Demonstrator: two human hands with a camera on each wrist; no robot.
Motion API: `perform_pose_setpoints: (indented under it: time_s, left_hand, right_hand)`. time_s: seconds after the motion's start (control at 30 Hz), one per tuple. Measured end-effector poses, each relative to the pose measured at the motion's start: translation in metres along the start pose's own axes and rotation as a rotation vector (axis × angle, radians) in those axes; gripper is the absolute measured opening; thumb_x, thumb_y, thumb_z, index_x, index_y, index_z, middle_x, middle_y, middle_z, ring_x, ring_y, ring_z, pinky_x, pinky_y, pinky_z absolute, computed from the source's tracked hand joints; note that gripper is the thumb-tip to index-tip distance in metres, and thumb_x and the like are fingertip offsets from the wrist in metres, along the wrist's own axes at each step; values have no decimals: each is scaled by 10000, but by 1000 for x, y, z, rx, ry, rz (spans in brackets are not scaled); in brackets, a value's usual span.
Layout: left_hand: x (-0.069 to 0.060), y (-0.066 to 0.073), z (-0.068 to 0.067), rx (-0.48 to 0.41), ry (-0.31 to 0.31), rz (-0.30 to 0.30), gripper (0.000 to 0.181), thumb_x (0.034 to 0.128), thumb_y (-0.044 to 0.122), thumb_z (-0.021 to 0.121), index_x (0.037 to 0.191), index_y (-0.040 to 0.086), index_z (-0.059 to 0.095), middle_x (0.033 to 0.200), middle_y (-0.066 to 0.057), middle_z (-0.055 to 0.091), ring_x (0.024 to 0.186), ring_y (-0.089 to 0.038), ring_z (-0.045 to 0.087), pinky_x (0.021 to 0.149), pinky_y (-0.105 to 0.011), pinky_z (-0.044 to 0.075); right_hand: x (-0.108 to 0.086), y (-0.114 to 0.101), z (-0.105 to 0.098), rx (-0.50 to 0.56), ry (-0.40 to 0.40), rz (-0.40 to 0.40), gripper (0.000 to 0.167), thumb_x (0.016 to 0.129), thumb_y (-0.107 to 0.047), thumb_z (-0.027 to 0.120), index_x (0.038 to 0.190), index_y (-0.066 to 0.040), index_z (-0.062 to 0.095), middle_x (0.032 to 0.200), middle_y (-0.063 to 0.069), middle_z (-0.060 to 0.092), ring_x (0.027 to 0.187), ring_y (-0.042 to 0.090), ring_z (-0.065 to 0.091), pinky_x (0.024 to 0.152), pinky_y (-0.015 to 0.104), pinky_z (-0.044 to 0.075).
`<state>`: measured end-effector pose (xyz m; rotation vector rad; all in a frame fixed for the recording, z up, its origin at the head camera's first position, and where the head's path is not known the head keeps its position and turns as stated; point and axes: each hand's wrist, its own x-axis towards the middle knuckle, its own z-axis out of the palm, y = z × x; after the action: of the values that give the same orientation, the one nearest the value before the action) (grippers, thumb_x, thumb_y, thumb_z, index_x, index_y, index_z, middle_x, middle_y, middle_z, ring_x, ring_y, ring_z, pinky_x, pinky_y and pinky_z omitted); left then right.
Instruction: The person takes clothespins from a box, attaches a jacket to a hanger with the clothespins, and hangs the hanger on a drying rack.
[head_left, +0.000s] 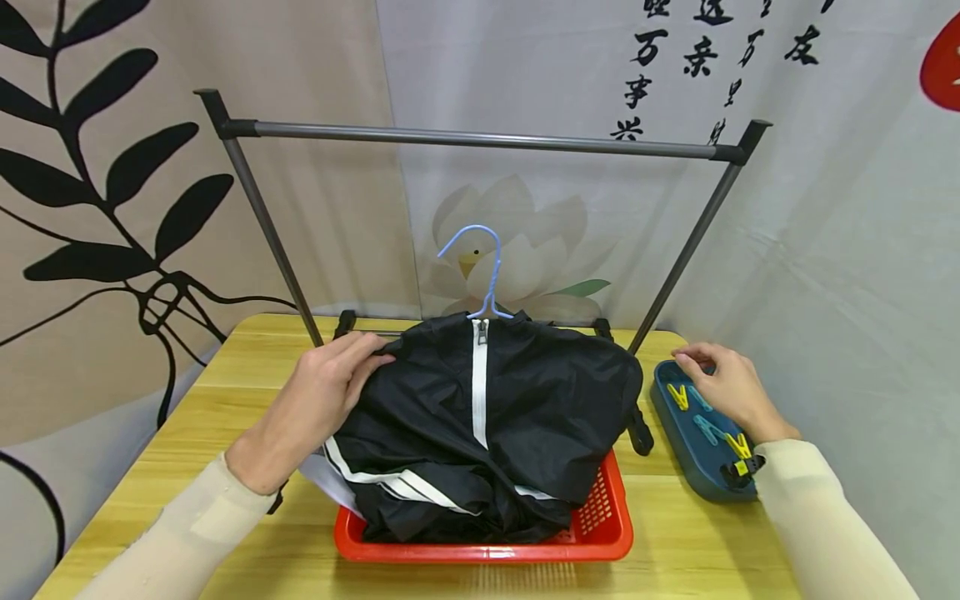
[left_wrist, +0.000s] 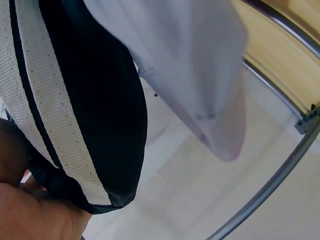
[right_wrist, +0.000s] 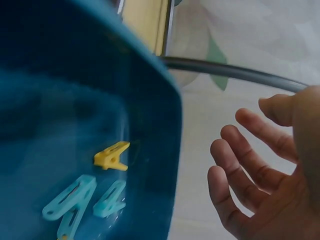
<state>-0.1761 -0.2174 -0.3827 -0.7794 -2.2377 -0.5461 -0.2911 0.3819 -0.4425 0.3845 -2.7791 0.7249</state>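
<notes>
A black jacket (head_left: 558, 400) with a white-edged zipper hangs on a blue hanger (head_left: 495, 267), its lower part lying in a red basket (head_left: 626, 533). My left hand (head_left: 318, 400) pinches the jacket at its left shoulder; in the left wrist view, the thumb and fingers of the left hand (left_wrist: 40, 210) close on black cloth beside white stripes. Over the far end of a blue tray (head_left: 716, 483) is my right hand (head_left: 727, 387), holding nothing. Its fingers are loosely bent and apart in the right wrist view. Yellow clothespins (head_left: 678, 397) and teal clothespins (head_left: 707, 430) lie in the tray.
A grey metal rack (head_left: 450, 137) stands behind the jacket, its bar running above the hanger. Pale grey cloth (head_left: 330, 479) sticks out at the basket's left side. Everything stands on a wooden table (head_left: 195, 467), with a printed curtain (head_left: 315, 208) behind.
</notes>
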Motion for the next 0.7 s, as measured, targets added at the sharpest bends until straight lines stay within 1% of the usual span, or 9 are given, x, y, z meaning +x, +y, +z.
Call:
perform_pose_setpoints:
  time_s: [0.13, 0.23, 0.27, 0.33, 0.47, 0.5, 0.57, 0.7]
  left_hand:
    - [0, 1, 1, 2, 10, 1, 256, 983, -129, 841, 1177, 24, 773, 1045, -120, 790, 858, -222, 796, 761, -438, 713]
    - [0, 1, 1, 1, 16, 2, 243, 986, -122, 841, 1159, 33, 769, 1027, -109, 781, 854, -209, 787, 751, -433, 705]
    - [0, 1, 1, 1, 17, 2, 240, 988, -120, 841, 1154, 37, 768, 1023, -105, 780, 853, -206, 784, 748, -431, 702]
    - [1, 1, 2, 1, 20, 3, 239, 989, -118, 841, 1151, 42, 769, 1023, -100, 780, 856, -201, 787, 745, -429, 699]
    - [1, 2, 2, 0, 20, 4, 233, 991, -112, 842, 1150, 43, 773, 1024, -97, 784, 864, -196, 792, 751, -423, 699]
    - [1, 2, 2, -2, 19, 3, 232, 992, -111, 841, 1151, 43, 773, 1027, -98, 786, 869, -196, 795, 756, -422, 700]
    - [1, 2, 2, -2, 17, 2, 232, 993, -109, 842, 1153, 44, 773, 1032, -98, 787, 874, -197, 795, 761, -423, 701]
    - [1, 2, 2, -5, 13, -3, 235, 996, -105, 840, 1161, 48, 772, 1041, -99, 790, 882, -199, 795, 768, -430, 705]
  right_hand:
    - [1, 11, 3, -2, -45, 17, 350, 1218, -337, 642, 1376, -75, 812, 1304, 201, 842, 1117, 396, 765, 885, 492, 602]
    - [3, 21, 5, 14, -66, 19, 394, 1213, -371, 645, 1371, -49, 807, 1277, 214, 840, 1082, 393, 755, 856, 516, 613]
    - [4, 28, 7, 27, -65, 13, 391, 1200, -387, 672, 1348, -55, 816, 1239, 192, 848, 1039, 358, 754, 819, 480, 606]
    - [6, 32, 8, 22, -78, 12, 375, 1189, -374, 693, 1322, -48, 820, 1199, 185, 850, 986, 321, 745, 789, 459, 595]
    - [9, 36, 11, -16, -124, 23, 313, 1168, -294, 732, 1301, -26, 823, 1127, 171, 846, 911, 268, 748, 756, 435, 594]
    - [9, 31, 11, -37, -145, 32, 312, 1173, -267, 720, 1315, -5, 812, 1147, 201, 841, 936, 294, 765, 784, 478, 619]
    - [10, 31, 13, -52, -174, 47, 318, 1168, -256, 731, 1323, 11, 804, 1162, 223, 836, 955, 324, 786, 811, 524, 645]
    - [12, 33, 17, -72, -224, 70, 343, 1165, -262, 741, 1340, 29, 790, 1230, 269, 826, 1037, 395, 808, 910, 635, 659]
